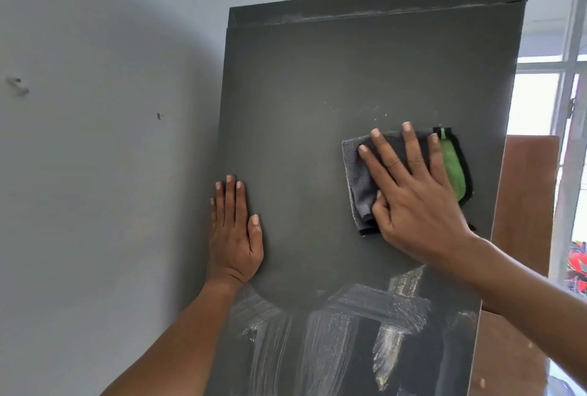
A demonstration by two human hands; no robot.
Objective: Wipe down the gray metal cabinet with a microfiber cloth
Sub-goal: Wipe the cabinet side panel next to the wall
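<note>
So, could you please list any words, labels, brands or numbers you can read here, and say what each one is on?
None: no readable text anywhere.
Cabinet: plain gray, with only pale smears and dust.
Cloth: gray and green, with no visible tag or logo.
Wall: only small marks.

No text, label, brand, number or sign can be read anywhere in the picture. The gray metal cabinet [317, 84] carries only pale smears and dust, no letters. The microfiber cloth [362, 186] shows a small green part with a black edge, without any readable writing.
</note>
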